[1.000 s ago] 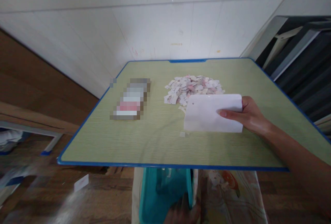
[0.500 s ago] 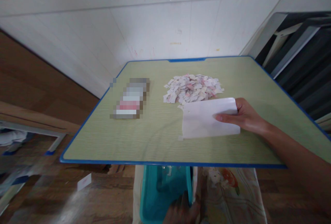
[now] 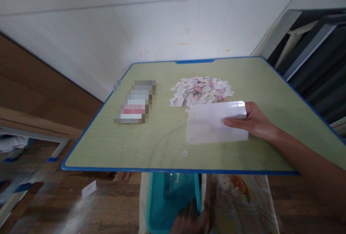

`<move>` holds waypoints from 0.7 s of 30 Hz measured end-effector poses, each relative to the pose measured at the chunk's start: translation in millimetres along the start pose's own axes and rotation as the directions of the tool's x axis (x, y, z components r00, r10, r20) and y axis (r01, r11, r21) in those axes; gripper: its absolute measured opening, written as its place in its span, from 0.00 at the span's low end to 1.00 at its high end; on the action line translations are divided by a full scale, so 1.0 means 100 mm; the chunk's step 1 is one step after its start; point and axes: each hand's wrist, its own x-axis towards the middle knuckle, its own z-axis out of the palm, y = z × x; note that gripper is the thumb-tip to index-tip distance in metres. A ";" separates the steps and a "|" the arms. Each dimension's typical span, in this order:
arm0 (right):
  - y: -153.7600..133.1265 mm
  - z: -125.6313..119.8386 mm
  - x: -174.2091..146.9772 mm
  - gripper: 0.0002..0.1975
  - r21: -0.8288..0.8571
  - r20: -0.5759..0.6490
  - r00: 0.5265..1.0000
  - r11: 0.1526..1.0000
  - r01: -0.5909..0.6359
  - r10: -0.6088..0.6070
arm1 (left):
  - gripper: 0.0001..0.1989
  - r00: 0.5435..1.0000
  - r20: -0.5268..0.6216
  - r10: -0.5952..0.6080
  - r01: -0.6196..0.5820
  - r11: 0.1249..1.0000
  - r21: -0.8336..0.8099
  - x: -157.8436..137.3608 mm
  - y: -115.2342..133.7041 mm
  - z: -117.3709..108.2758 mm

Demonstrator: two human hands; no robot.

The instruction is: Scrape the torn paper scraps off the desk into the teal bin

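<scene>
My right hand (image 3: 255, 121) grips a white plastic scraper (image 3: 211, 123), its long edge down on the green table (image 3: 162, 144), just in front of a pile of small white and pink paper scraps (image 3: 201, 90). One loose scrap (image 3: 185, 153) lies on the table close to the front edge, below the scraper. Below the table edge, my left hand (image 3: 190, 219) holds the rim of a teal bin (image 3: 164, 201).
A blurred-out flat object (image 3: 135, 101) lies on the left part of the table. A patterned cloth or bag (image 3: 240, 201) sits beside the bin. Dark frames (image 3: 310, 57) lean at the right. A paper piece (image 3: 89, 189) lies on the wooden floor.
The scraper moved toward the front edge and slightly left, pushing one loose scrap ahead of it; the scrap now lies apart from the scraper. My left hand stayed on the bin.
</scene>
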 end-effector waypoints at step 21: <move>0.03 -0.05 0.01 0.10 -0.032 0.082 0.996 0.999 0.018 -0.016 | 0.19 0.999 0.040 -0.004 0.006 0.999 -0.036 0.05 -0.02 -0.11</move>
